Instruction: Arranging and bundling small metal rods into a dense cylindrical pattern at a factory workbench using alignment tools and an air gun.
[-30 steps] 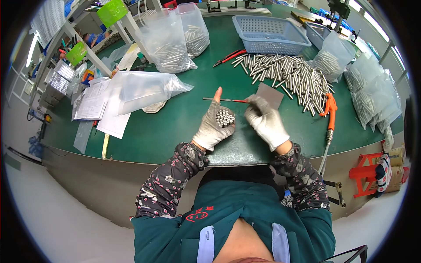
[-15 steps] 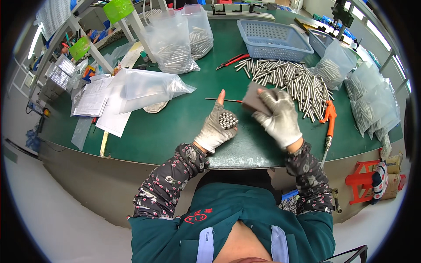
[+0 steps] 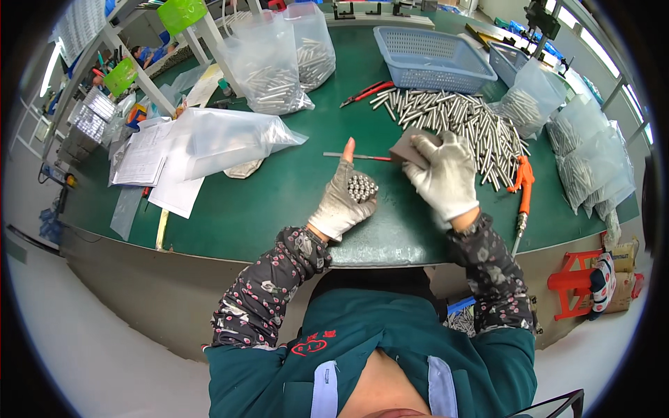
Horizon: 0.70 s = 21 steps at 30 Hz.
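My left hand [image 3: 345, 198], in a grey fingerless glove, grips a bundle of short metal rods [image 3: 362, 187], their round ends facing up, with the index finger stretched out. A single thin rod [image 3: 355, 156] lies across that fingertip. My right hand [image 3: 446, 177], in a white glove, holds a small brown-grey pad [image 3: 408, 146] folded over the rod's right end. Both hands hover over the green table [image 3: 265, 202], just left of a heap of loose metal rods [image 3: 453, 118].
A blue basket [image 3: 432, 59] stands behind the heap. Clear bags of rods [image 3: 275, 59] sit at the back left, more bags [image 3: 585, 153] at the right. An empty plastic bag [image 3: 223, 136] and papers [image 3: 146, 157] lie left. Red pliers [image 3: 366, 92] and an orange-handled tool [image 3: 523, 181] rest nearby.
My right hand has slid to the right along the thin rod with the pad. The left hand keeps its bundle and stays in place.
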Each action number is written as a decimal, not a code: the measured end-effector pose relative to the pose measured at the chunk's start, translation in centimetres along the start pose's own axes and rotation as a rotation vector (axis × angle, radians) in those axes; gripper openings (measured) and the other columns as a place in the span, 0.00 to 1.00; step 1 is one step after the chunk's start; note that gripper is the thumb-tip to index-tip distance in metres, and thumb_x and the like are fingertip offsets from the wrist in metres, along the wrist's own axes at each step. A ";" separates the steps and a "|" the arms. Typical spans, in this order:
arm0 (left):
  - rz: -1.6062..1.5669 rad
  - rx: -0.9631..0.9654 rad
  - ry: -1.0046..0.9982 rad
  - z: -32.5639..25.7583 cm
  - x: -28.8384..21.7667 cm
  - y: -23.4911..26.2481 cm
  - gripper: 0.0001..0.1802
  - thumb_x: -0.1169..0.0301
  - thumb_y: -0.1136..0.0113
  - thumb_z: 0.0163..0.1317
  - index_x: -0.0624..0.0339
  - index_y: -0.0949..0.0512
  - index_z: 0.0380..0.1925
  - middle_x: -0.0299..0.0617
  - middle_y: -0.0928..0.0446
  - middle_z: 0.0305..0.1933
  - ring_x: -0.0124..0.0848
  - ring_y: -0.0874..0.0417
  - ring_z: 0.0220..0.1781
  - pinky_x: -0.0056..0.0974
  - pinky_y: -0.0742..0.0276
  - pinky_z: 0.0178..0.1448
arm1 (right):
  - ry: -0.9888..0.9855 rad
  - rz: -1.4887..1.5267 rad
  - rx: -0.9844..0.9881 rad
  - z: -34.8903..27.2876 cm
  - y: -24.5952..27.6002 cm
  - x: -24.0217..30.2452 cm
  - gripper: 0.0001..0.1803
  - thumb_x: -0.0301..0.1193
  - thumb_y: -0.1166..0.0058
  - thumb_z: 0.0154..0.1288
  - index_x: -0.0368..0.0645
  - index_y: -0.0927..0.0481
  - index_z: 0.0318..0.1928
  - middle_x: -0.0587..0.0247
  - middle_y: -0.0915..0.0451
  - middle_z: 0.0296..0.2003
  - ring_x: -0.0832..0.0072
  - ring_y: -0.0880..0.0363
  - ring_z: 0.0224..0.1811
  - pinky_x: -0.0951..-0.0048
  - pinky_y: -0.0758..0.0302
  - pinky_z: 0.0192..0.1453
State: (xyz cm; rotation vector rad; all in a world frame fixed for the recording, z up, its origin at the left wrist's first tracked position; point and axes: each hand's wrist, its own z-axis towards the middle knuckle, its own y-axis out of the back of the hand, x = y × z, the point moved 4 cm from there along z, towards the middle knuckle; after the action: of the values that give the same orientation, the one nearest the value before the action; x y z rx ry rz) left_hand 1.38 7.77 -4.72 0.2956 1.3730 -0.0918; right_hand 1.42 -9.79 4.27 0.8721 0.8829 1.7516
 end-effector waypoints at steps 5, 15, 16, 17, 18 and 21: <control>-0.054 -0.061 -0.198 -0.2 0.2 0.2 0.61 0.81 0.36 0.42 0.47 0.65 0.70 0.36 0.24 0.36 0.25 0.23 0.35 0.29 0.25 0.46 | 0.193 0.104 -0.004 -0.7 -1.0 2.6 0.22 0.44 0.45 0.50 0.50 0.19 0.45 0.47 0.26 0.37 0.57 0.27 0.42 0.58 0.29 0.45; 0.159 -0.042 -0.098 -0.8 -1.1 0.1 0.60 0.83 0.37 0.42 0.48 0.63 0.70 0.35 0.24 0.36 0.22 0.24 0.35 0.27 0.26 0.44 | -0.030 -0.026 0.042 -0.7 -2.7 -2.2 0.21 0.46 0.40 0.48 0.51 0.20 0.43 0.54 0.26 0.37 0.59 0.26 0.41 0.61 0.28 0.45; 0.195 -0.050 -0.173 -0.8 -1.6 0.1 0.59 0.84 0.37 0.42 0.48 0.63 0.70 0.34 0.25 0.34 0.22 0.24 0.33 0.27 0.27 0.43 | -0.100 -0.042 0.142 -0.9 -3.0 -2.6 0.24 0.48 0.40 0.47 0.50 0.20 0.44 0.52 0.27 0.44 0.58 0.28 0.47 0.59 0.31 0.50; 0.195 -0.052 -0.171 -0.6 -1.2 0.2 0.59 0.84 0.37 0.42 0.48 0.63 0.70 0.34 0.25 0.34 0.22 0.24 0.33 0.27 0.27 0.43 | -0.098 -0.041 0.143 -1.2 -3.2 -2.9 0.24 0.48 0.40 0.47 0.50 0.20 0.44 0.52 0.27 0.44 0.58 0.28 0.47 0.59 0.31 0.50; 0.101 -0.024 -0.122 -0.4 -0.7 0.2 0.60 0.84 0.37 0.42 0.48 0.64 0.70 0.34 0.25 0.33 0.22 0.24 0.33 0.27 0.27 0.43 | -0.035 -0.124 0.069 -1.5 -2.9 -2.9 0.25 0.48 0.40 0.47 0.50 0.21 0.45 0.52 0.28 0.48 0.57 0.30 0.51 0.56 0.33 0.52; 0.008 0.002 -0.066 -0.2 0.2 0.2 0.60 0.83 0.37 0.41 0.47 0.64 0.70 0.35 0.25 0.33 0.24 0.24 0.33 0.28 0.26 0.43 | 0.033 -0.091 -0.038 -2.1 -1.9 -2.0 0.27 0.47 0.39 0.47 0.47 0.23 0.48 0.51 0.27 0.49 0.56 0.31 0.54 0.53 0.35 0.55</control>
State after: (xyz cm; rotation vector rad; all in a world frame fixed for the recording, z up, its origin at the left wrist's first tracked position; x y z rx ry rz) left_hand 1.23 8.08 -4.88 0.2971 1.3060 -0.0953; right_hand 1.00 -11.47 1.27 0.7679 0.8942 1.7030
